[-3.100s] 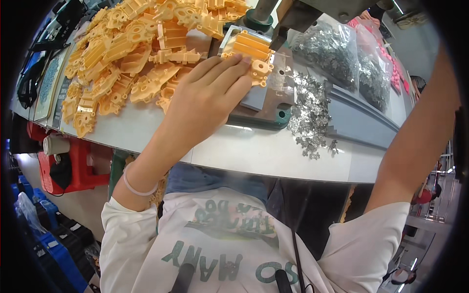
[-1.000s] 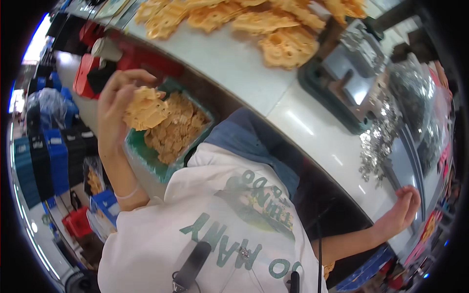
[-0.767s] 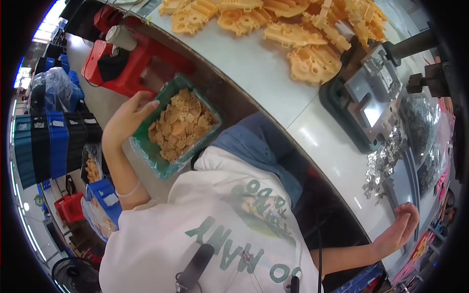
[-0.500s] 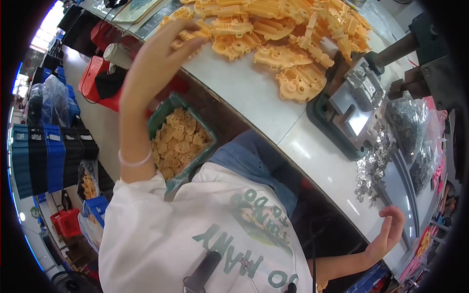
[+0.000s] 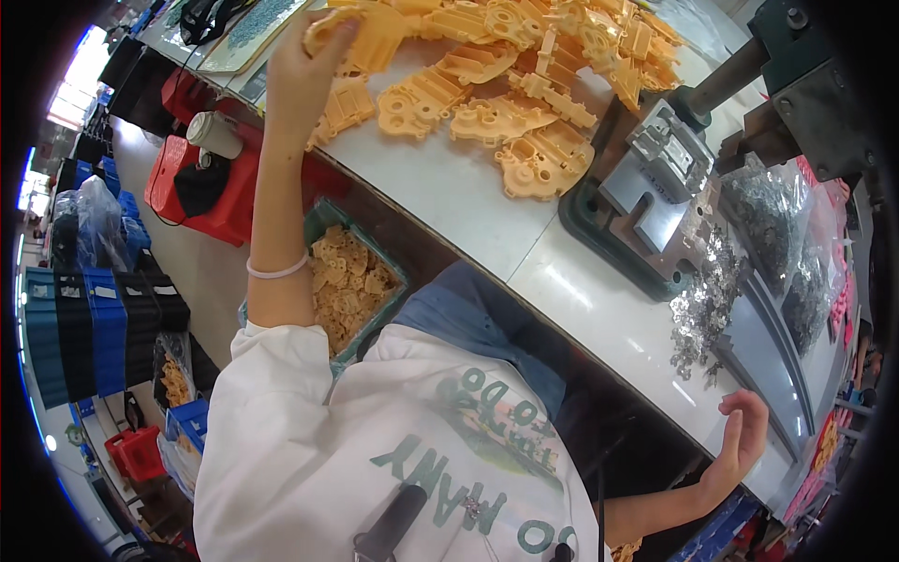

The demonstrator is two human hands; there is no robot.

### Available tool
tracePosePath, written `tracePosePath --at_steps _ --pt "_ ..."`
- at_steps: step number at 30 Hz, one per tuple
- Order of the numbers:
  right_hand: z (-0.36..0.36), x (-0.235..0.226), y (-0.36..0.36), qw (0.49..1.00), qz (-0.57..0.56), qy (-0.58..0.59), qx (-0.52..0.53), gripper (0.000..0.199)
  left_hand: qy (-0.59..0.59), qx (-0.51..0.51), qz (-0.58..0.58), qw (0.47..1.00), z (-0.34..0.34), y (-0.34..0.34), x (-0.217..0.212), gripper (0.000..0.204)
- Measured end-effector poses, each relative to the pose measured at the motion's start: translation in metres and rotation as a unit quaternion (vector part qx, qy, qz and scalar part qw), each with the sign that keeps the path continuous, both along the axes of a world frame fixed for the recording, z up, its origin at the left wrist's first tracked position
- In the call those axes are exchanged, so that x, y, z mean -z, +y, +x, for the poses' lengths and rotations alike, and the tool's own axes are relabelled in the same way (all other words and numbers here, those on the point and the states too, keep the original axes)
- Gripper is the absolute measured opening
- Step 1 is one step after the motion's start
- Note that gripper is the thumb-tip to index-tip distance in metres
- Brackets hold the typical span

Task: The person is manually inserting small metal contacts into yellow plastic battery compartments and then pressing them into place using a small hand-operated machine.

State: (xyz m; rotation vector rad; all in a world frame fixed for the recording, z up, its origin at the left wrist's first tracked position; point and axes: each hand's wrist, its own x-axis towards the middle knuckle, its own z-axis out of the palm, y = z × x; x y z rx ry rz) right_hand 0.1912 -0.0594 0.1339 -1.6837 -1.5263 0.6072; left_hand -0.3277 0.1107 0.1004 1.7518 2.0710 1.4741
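My left hand point(image 5: 307, 80) is at the far left of the table, its fingers closed on a yellow plastic molded part point(image 5: 376, 39). Beside and behind it spreads a heap of similar yellow plastic parts point(image 5: 552, 42), some lying singly at the near side of the pile. My right hand point(image 5: 740, 440) rests at the table's near right edge, fingers loosely bent and apart, with nothing visible in it. Close by lies a pile of small shiny metal pieces point(image 5: 702, 318). A press point(image 5: 646, 187) with a metal fixture point(image 5: 672, 155) stands between the two heaps.
A green-lined bin point(image 5: 398, 290) of yellow parts sits below the table edge, by my left arm. Clear bags point(image 5: 773, 201) of metal pieces lie right of the press. A grey curved tray point(image 5: 773, 361) is near my right hand. Red stools point(image 5: 169, 183) with a cup point(image 5: 213, 134) stand at left.
My left hand has moved up to the pile and now grips a yellow part. My right hand has stayed nearly in place. The whole view has shifted slightly.
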Motion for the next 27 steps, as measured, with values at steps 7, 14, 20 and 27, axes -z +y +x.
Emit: tracePosePath --at_steps 7,14,20,27 --pt "0.001 0.005 0.004 1.000 -0.002 0.013 -0.017 0.020 -0.416 0.143 0.135 0.888 0.024 -0.026 -0.009 0.030" --pt "-0.022 0.010 0.000 0.999 -0.023 0.020 -0.027 0.018 -0.530 0.277 0.044 0.800 0.101 -0.074 -0.010 0.051" --pt "-0.031 0.010 0.018 0.987 -0.046 -0.017 -0.156 0.021 -0.745 0.529 -0.111 0.391 0.151 -0.099 0.025 0.032" --pt "-0.003 0.034 0.012 0.999 0.012 -0.035 0.022 0.016 -0.775 0.491 -0.159 0.365 0.190 -0.103 0.058 0.052"
